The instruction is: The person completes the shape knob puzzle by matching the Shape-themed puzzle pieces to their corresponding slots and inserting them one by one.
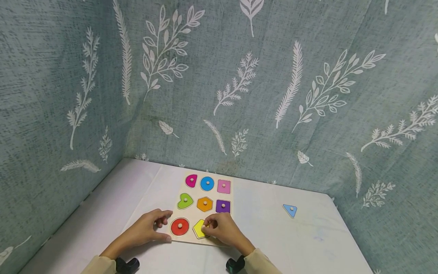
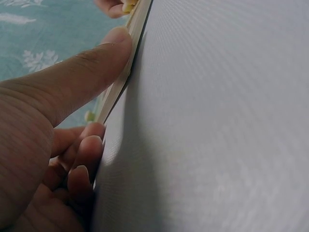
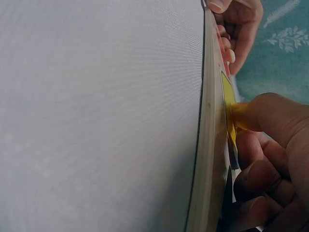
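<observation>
A wooden shape-puzzle board (image 1: 195, 240) lies on the white table. My right hand (image 1: 224, 228) pinches the knob of a yellow pentagon piece (image 1: 197, 229) at the board's near side; whether the piece sits flush is unclear. My left hand (image 1: 150, 227) holds the board's near left corner, thumb at the near edge and curled fingers along the left side. Next to it is a red circle piece (image 1: 178, 230). Behind are a green heart (image 1: 184, 204), an orange hexagon (image 1: 202, 207) and a purple square (image 1: 220, 209). My right hand covers the board's near right corner.
A light blue triangle piece (image 1: 288, 211) lies apart on the table (image 1: 308, 243), right of the board. The board's far row bears a magenta piece (image 1: 189, 184), a blue circle (image 1: 204, 187) and a pink square (image 1: 221, 190). Leaf-patterned cloth (image 1: 205, 95) hangs behind.
</observation>
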Motion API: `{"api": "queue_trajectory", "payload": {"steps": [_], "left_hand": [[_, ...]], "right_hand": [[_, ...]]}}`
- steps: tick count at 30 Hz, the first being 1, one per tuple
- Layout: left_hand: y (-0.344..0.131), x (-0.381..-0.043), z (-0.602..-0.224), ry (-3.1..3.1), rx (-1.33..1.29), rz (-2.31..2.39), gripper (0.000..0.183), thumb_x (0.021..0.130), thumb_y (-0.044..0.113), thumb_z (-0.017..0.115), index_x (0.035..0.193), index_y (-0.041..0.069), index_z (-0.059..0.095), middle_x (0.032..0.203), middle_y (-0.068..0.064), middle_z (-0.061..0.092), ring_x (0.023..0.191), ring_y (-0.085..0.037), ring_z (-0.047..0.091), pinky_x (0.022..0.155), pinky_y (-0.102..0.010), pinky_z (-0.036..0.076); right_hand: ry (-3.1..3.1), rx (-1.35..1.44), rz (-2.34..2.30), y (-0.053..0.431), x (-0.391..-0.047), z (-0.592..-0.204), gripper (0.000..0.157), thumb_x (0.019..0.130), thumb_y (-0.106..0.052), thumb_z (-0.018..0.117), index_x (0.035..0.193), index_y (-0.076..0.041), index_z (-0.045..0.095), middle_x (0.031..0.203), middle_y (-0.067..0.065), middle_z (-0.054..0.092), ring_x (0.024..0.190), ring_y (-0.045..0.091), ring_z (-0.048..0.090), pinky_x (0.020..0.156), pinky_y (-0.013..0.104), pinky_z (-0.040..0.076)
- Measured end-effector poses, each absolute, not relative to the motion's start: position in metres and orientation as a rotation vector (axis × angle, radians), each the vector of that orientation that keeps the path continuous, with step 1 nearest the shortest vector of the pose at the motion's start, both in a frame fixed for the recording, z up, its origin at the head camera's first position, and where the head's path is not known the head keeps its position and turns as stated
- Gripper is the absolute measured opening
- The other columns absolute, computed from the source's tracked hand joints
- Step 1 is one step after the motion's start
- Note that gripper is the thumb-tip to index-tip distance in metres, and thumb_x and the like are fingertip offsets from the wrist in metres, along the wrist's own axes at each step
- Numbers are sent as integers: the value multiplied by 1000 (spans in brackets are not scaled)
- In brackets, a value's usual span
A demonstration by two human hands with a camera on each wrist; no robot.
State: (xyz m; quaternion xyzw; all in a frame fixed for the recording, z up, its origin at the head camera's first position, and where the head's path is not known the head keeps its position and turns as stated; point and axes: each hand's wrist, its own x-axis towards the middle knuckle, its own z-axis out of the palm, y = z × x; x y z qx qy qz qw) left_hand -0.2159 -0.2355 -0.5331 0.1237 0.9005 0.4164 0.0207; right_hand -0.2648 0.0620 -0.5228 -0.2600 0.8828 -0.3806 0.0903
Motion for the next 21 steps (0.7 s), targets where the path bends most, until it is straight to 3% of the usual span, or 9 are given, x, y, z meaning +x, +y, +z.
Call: {"api": "queue_trajectory", "payload": {"steps": [21], "left_hand": [[-236,-213,-532,2777,401,1309,85,64,31,99,134,-2,63,93,2,54,87,-16,51,73,-24,44]], "right_hand": [[2683,-856,-1016,57,-260,-514,14,86,-16,80,76,-19,70,59,-12,52,57,1,46,54,18,38]]}}
